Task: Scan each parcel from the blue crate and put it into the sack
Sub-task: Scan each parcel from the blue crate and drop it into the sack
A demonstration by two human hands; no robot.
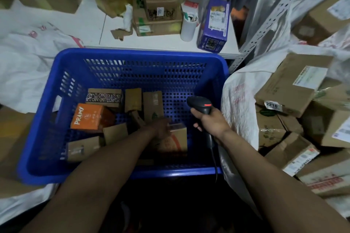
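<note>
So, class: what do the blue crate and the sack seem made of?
Blue crate: moulded plastic, slightly glossy, with perforated walls. Sack: probably woven plastic, matt white, creased, with printed red marks; weave too blurred to confirm.

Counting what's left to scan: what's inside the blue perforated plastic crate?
Inside the crate: an orange PRAMY carton, a black patterned box, several plain brown cardboard parcels. The left hand touches a parcel with orange print. Anything under the left forearm is covered.

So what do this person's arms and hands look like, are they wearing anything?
Both forearms are bare, no sleeves in view. The left hand and right hand wear no gloves, and no watch or bracelet shows at either wrist.
</note>
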